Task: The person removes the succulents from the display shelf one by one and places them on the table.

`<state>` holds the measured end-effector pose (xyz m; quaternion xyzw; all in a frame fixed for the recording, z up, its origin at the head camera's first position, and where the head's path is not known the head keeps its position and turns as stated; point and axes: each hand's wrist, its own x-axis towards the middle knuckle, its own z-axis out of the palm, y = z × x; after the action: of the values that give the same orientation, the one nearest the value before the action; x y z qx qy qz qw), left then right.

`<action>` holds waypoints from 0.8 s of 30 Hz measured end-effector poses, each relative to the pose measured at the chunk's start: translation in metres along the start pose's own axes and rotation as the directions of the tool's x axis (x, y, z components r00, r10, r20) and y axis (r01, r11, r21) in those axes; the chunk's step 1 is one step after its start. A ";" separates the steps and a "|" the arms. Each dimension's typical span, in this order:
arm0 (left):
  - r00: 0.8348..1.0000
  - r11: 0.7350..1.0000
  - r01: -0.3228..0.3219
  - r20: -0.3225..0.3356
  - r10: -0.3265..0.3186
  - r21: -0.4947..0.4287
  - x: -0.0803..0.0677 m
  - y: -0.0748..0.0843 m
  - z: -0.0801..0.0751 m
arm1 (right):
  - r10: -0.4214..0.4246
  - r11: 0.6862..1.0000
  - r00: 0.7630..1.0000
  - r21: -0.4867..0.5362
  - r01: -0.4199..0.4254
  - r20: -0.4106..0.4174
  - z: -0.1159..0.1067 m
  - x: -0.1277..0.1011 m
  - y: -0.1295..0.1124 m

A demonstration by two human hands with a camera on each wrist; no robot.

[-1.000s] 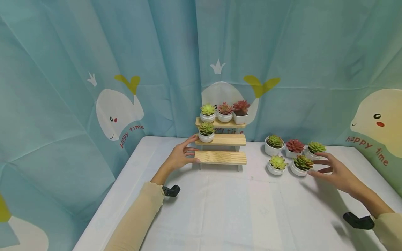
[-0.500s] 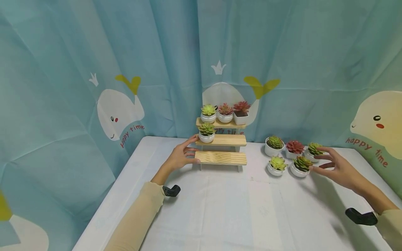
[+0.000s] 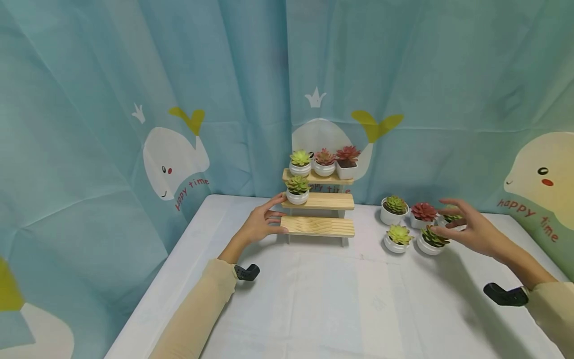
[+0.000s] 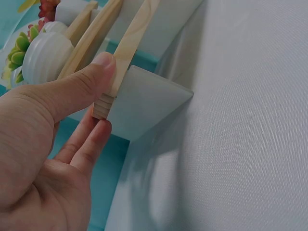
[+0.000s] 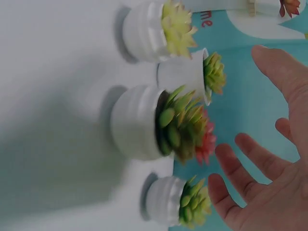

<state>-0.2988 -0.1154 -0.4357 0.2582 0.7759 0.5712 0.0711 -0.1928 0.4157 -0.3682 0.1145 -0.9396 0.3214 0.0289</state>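
Observation:
A three-step wooden stand [image 3: 319, 225] sits at the back of the white table [image 3: 323, 299]. Its top step carries three potted succulents [image 3: 324, 162], and the middle step carries one green one [image 3: 297, 189]. My left hand [image 3: 273, 217] holds the left end of the stand; in the left wrist view the thumb [image 4: 86, 82] lies on the plank end [image 4: 120, 57] with fingers curled beneath. My right hand [image 3: 453, 222] hovers open with spread fingers over several pots on the table. It is nearest the dark green pot [image 3: 429, 240] [image 5: 139, 122] and a small pot [image 5: 173, 199] behind it, and it holds nothing.
More pots stand right of the stand: a tall white one [image 3: 393, 209], a red succulent [image 3: 423, 213] and a yellow-green one [image 3: 397, 238]. A teal whale-print curtain [image 3: 179, 124] closes in the back and sides. The bottom step of the stand holds nothing.
My right hand has risen and moved left and farther back, from beside the dark green pot to above the group of pots. The left hand and stand have not moved.

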 end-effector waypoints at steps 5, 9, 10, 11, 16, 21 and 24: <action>1.000 1.000 -0.010 0.002 0.010 0.000 0.000 -0.001 0.000 | -0.022 1.000 1.000 0.016 0.022 0.010 0.004 0.012 -0.013; 1.000 1.000 -0.004 0.001 0.004 0.005 0.000 -0.001 0.000 | -0.032 0.999 0.999 0.003 0.032 0.004 0.009 0.022 -0.025; 1.000 1.000 -0.001 0.000 0.001 0.006 0.000 0.000 0.000 | -0.036 0.999 0.999 0.000 0.036 -0.001 0.010 0.024 -0.028; 1.000 1.000 0.003 -0.002 -0.003 0.004 0.000 0.000 0.000 | -0.042 0.999 0.999 -0.005 0.042 -0.008 0.011 0.026 -0.031; 1.000 1.000 0.013 -0.008 -0.013 -0.001 0.000 0.002 0.001 | -0.094 0.995 0.995 0.023 0.094 -0.024 0.019 0.037 -0.047; 1.000 1.000 0.011 -0.006 -0.011 0.003 -0.001 0.001 0.001 | -0.105 0.992 0.994 0.063 0.105 -0.007 0.027 0.049 -0.066; 1.000 1.000 0.000 -0.006 0.000 0.005 0.000 0.000 0.001 | -0.101 0.993 0.995 0.056 0.101 -0.002 0.031 0.055 -0.076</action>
<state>-0.2985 -0.1146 -0.4359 0.2565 0.7777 0.5699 0.0682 -0.2283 0.3271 -0.3404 0.1630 -0.9232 0.3456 0.0414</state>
